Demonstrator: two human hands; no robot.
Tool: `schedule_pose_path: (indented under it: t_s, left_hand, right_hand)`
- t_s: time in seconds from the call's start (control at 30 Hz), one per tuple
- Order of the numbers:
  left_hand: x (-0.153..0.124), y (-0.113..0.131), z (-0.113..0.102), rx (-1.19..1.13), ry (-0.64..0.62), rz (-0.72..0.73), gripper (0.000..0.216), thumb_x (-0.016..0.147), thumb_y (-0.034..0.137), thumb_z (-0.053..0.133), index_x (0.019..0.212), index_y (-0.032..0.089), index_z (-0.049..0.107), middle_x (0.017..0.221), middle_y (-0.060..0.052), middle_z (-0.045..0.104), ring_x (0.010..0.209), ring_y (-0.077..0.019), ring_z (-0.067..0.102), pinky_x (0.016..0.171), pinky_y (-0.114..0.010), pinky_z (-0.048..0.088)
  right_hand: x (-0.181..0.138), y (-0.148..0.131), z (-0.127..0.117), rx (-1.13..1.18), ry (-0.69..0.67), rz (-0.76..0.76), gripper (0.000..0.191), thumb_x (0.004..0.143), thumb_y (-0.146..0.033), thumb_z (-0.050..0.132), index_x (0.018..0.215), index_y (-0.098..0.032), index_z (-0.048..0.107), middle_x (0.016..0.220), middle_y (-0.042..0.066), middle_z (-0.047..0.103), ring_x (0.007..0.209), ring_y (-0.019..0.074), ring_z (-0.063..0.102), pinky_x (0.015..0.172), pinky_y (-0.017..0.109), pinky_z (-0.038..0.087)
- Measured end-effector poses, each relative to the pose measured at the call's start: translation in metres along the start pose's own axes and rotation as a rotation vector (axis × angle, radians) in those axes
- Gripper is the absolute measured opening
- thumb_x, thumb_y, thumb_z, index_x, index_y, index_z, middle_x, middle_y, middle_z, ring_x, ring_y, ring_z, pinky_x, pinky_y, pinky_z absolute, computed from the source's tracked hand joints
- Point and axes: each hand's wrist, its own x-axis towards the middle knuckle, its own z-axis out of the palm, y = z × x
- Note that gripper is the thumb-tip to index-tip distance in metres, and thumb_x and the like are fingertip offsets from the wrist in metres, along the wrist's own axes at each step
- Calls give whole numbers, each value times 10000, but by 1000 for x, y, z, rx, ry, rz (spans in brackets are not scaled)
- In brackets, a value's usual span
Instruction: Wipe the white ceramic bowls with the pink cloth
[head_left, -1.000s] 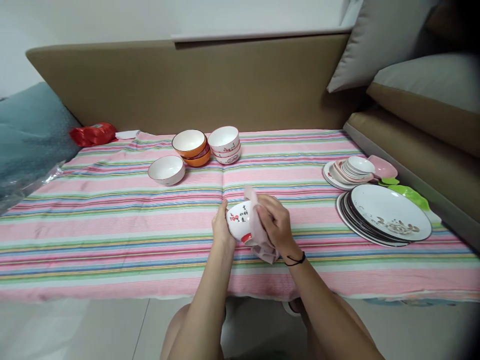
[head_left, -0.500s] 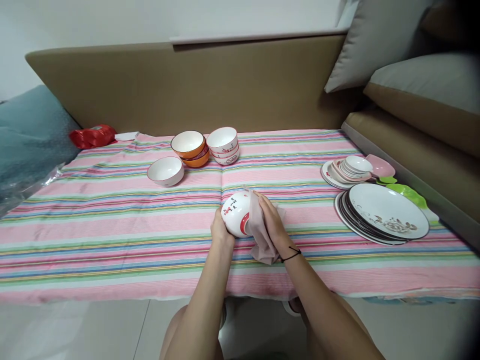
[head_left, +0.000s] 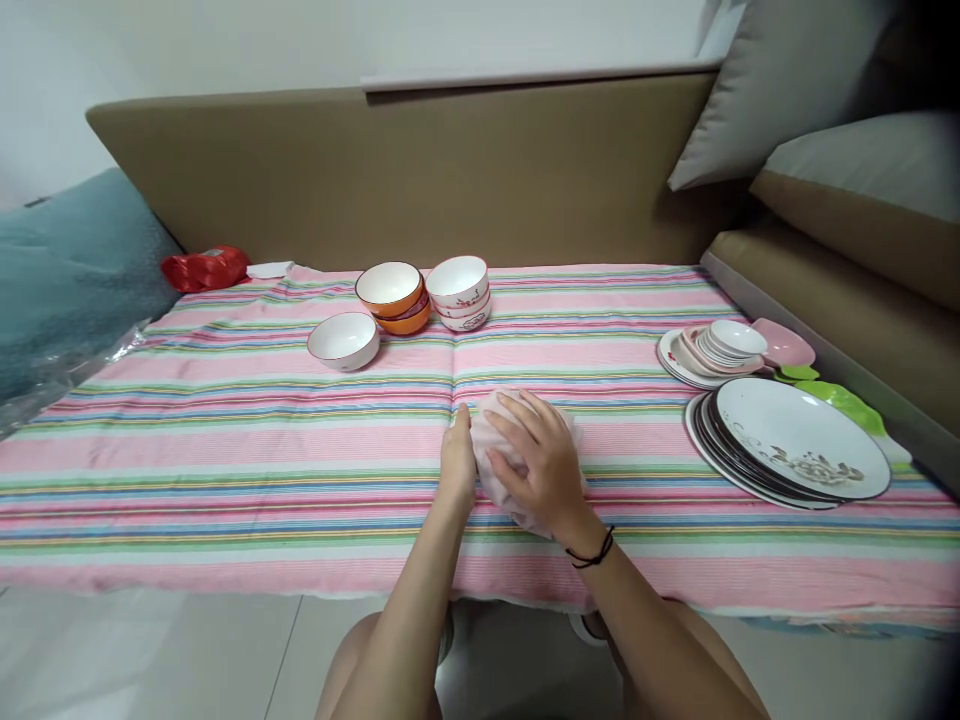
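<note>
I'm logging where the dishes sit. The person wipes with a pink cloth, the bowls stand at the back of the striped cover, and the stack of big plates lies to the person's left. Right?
Not quite: the head view shows the stack of big plates on the person's right. The rest holds: the pink cloth is under the right hand, the bowls stand at the back of the striped cover.

Both hands [head_left: 517,460] around pink cloth [head_left: 499,470], striped bedspread [head_left: 225,450], stacked bowls [head_left: 420,295]
</note>
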Motion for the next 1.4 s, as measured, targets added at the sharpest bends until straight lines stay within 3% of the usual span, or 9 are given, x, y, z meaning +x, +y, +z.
schedule_pose_path:
  t_s: [0.23, 0.43, 0.53, 0.73, 0.83, 1.0, 1.27, 1.33, 1.4]
  left_hand:
    - [-7, 3, 11, 75, -162, 199, 358, 776, 465, 624, 596, 183, 495, 586, 34, 451, 560, -107, 359, 527, -241, 298]
    - [-9, -1, 19, 20, -277, 138, 391, 710, 475, 698, 599, 170, 481, 553, 55, 380, 500, -72, 296, 471, -213, 215]
    - [-8, -1, 19, -29, -252, 120, 399, 677, 497, 723, 619, 164, 511, 549, 56, 410, 485, -67, 317, 460, -206, 223]
    - [-2, -2, 16, -171, -155, 133, 358, 639, 434, 755, 621, 156, 530, 551, 62, 439, 495, -56, 330, 478, -194, 259]
    - [1, -4, 15, -238, -118, 130, 316, 617, 399, 761, 660, 155, 566, 627, 43, 515, 575, -75, 422, 548, -196, 339]
    - [-2, -5, 14, -179, -139, 97, 298, 658, 399, 737, 677, 158, 562, 594, 50, 459, 548, -71, 366, 516, -195, 292]
    - [-6, -1, 14, -73, -237, 88, 419, 688, 519, 720, 648, 162, 505, 583, 48, 409, 530, -73, 303, 487, -203, 230]
    - [-6, 0, 15, -55, -261, 102, 426, 701, 519, 713, 629, 163, 490, 573, 53, 376, 524, -71, 274, 480, -206, 213]
    - [-7, 1, 15, -45, -275, 119, 415, 713, 502, 707, 616, 163, 489, 567, 56, 353, 522, -70, 258, 478, -208, 210]
  right_hand:
    - [1, 21, 2, 234, 193, 411, 367, 912, -391, 480, 1210, -237, 629, 1322, 73, 591, 1257, 271, 499, 1086, 485, 361]
    - [3, 38, -1, 609, 286, 811, 420, 905, -464, 437, 1107, -176, 667, 1189, 94, 670, 1118, 296, 590, 982, 469, 444]
    - [1, 36, 1, 521, 283, 753, 434, 932, -451, 405, 1170, -178, 644, 1252, 101, 638, 1175, 288, 562, 1023, 475, 416]
    - [2, 15, 4, 18, 119, 108, 344, 927, -287, 471, 1238, -236, 607, 1363, 72, 562, 1336, 275, 423, 1116, 503, 321]
    - [3, 6, 7, -116, 77, -3, 337, 908, -225, 500, 1226, -256, 607, 1348, 47, 575, 1373, 294, 373, 1121, 539, 295]
    - [1, 10, 9, -69, 128, 136, 339, 929, -296, 481, 1247, -257, 591, 1388, 60, 535, 1355, 290, 395, 1106, 530, 328]
    - [0, 32, 4, 429, 265, 698, 401, 945, -431, 428, 1228, -211, 609, 1304, 95, 606, 1222, 272, 537, 1043, 483, 419]
    - [0, 33, 2, 428, 273, 688, 401, 959, -419, 400, 1225, -209, 615, 1296, 93, 612, 1205, 269, 552, 1029, 481, 432]
    - [1, 30, -1, 315, 234, 497, 378, 966, -375, 389, 1226, -225, 620, 1310, 77, 604, 1232, 257, 531, 1059, 479, 405]
